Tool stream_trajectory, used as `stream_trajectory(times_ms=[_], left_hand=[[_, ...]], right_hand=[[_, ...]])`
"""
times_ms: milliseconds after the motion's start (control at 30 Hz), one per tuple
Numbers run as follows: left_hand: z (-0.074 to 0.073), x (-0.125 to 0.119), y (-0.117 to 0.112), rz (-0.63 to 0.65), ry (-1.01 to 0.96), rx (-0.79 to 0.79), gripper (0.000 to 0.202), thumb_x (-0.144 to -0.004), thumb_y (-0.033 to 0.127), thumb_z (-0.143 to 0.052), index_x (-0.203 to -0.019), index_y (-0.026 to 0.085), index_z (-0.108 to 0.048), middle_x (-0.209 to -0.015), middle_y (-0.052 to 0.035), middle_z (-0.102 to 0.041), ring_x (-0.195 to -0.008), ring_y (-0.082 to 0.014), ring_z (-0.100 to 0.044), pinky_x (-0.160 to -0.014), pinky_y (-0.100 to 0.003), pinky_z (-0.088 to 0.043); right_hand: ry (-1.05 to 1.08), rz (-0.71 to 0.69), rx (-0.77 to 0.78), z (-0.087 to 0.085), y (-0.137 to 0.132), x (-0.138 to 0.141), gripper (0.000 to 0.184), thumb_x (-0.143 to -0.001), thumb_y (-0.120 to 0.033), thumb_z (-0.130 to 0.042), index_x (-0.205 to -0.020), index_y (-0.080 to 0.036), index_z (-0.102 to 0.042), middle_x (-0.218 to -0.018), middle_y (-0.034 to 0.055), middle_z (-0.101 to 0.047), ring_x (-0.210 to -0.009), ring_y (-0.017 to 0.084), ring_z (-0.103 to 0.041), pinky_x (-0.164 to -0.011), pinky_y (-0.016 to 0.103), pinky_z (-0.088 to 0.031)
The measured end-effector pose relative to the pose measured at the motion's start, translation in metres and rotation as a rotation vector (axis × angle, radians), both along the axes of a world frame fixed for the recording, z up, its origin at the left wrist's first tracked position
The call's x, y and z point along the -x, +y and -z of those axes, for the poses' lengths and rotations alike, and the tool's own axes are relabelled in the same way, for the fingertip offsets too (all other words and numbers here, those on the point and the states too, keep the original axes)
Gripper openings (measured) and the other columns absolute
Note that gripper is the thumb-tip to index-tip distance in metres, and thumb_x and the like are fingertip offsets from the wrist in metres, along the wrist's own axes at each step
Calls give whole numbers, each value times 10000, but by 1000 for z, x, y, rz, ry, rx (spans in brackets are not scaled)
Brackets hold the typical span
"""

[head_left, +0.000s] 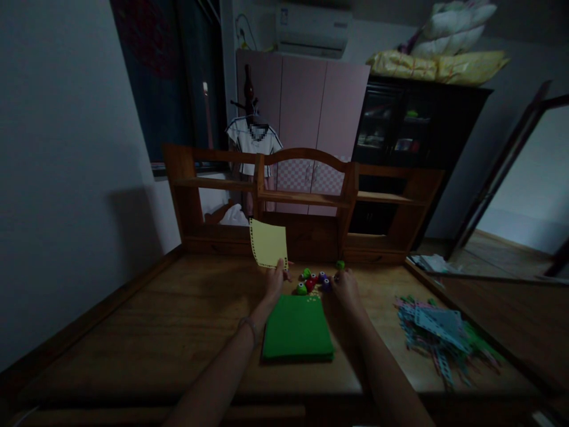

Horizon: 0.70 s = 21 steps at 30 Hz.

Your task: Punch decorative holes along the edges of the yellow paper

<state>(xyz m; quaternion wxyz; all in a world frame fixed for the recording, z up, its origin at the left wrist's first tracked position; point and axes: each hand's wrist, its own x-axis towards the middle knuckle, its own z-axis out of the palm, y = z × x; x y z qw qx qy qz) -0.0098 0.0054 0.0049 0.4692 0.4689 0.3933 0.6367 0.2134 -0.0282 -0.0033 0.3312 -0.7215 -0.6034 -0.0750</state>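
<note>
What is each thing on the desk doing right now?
Yellow paper: held up in left hand, edges punched with holes.
Green paper stack: lying flat on desk.
Little punches: clustered on desk by right hand.
Paper strips: heaped in a loose pile.

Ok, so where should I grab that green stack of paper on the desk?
Probably the near edge, coming from your own side. The green stack lies flat on the desk, so fingers must slide under an edge; the far edge is crowded by little punches and yellow scraps. The left hand holds a yellow sheet, so use the right hand.
</note>
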Motion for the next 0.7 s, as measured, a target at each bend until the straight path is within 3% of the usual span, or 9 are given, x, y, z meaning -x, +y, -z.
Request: stream_trajectory(times_ms=[233,367,467,600,700], left_hand=[[-3,-6,-5,114,17,22,405,-754,487,-490,-789,125,-666,-416,8,-521,-413,-120,-498,-498,-237,-427],[0,-7,-2,151,7,48,456,-743,539,-495,-731,115,-662,-404,2,-511,-405,-119,-494,-496,-240,-428],[-3,-6,-3,170,-19,46,512,-746,579,-472,-745,104,-662,-389,2,-498,-390,-119,-479,-469,-238,-415],[-10,-4,-10,136,-36,53,556,-750,602,-450,-791,89,-662,-425,-9,-530,-389,-114,-474,-444,-233,-400],[-11,-4,-11,125,-25,81,597,-741,630,-432,-797,84,-667,-421,-11,-525,-391,-116,-481,-456,-236,-403]], right_hand=[[63,-93,-45,5,3,-5,205,-743,-234,-522,-554,-163,-555,-581,62,-550,-540,141,-463,-509,250,-264],[114,-83,-105,-2,-6,7,172,-764,-290,-522,-703,-150,-602,-716,83,-577,-601,155,-495,-529,249,-297],[207,-29,-328,-31,-18,19,280,-797,-403,-499,-895,-157,-589,-911,102,-571,-733,177,-515,-610,260,-345],[435,-141,-479,-88,-46,15,349,-861,-467,-398,-741,-179,-555,-683,26,-542,-625,148,-480,-599,261,-347],[615,-220,-542,-117,-74,-1,318,-814,-467,-510,-686,-179,-557,-646,15,-528,-599,138,-477,-581,264,-370]])
